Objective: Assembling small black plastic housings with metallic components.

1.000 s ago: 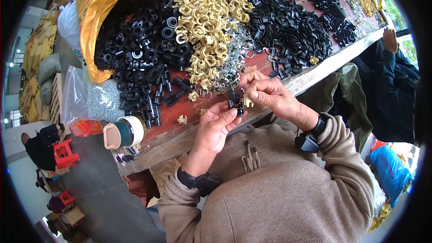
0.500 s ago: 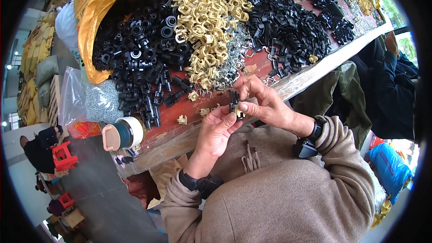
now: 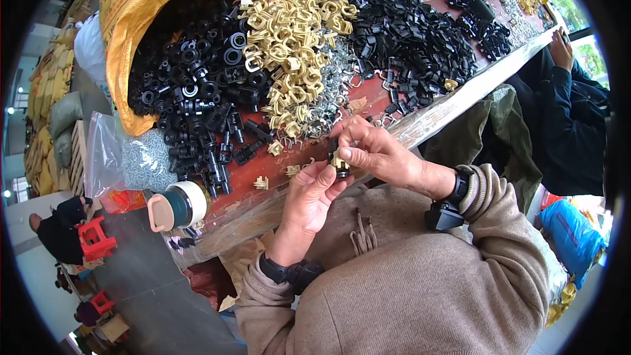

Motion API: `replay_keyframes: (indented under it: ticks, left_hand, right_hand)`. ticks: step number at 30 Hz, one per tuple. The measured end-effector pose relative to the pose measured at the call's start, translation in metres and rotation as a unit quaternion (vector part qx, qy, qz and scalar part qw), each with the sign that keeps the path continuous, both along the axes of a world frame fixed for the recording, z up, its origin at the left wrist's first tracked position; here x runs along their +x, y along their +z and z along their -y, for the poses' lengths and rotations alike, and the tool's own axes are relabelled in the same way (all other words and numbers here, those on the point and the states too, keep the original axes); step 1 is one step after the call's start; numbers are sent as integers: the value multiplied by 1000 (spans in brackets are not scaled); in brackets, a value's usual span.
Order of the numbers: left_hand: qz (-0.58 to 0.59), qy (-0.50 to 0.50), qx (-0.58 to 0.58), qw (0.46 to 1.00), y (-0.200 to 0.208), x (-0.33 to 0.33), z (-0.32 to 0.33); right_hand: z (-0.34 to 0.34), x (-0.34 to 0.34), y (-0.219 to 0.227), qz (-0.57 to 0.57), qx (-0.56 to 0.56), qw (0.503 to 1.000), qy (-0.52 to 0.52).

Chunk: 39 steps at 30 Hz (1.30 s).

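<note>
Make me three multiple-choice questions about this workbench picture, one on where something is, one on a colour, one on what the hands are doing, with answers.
1. Where does the green cup with the cream lid lie?
A. At the bench's near edge, to the left of the hands
B. On top of the tan clips
C. In the right hand

2. What colour is the sack that the black ring parts spill from?
A. Blue
B. Yellow-orange
C. White

3. How is the small black and tan part held?
A. It lies loose on the bench
B. By the left hand alone
C. Between both hands

Answers: 1 A, the cup lies on its side by the bench edge, left of the left hand. 2 B, the sack's cloth is yellow-orange. 3 C, the right hand pinches it from above while the left hand's fingers touch it from below.
</note>
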<state>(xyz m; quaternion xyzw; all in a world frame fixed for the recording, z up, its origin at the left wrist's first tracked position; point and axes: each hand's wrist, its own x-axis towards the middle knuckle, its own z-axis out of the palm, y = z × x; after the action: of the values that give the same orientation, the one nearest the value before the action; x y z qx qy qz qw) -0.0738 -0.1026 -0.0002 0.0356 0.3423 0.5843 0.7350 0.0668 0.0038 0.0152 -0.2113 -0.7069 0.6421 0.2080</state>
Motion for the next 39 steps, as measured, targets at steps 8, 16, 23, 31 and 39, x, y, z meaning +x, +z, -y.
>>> replay_keyframes:
  ticks: [8,16,23,31,39]
  left_hand:
    - [7,-8,-9,1000,0,-2,-1]
    - [19,-10,-7,1000,-2,-4,1]
    - [11,-39,8,999,0,-8,0]
    - [32,-55,23,998,-2,-8,0]
    - [-20,-34,17,999,0,-8,0]
  right_hand:
    - [5,0,-2,-28,-92,995,-25]
    - [-2,-3,3,-27,-51,998,21]
    - [-12,-3,0,-38,26,997,66]
    - [-14,-3,8,-19,-18,997,75]
    - [-7,13,10,-41,-181,982,-46]
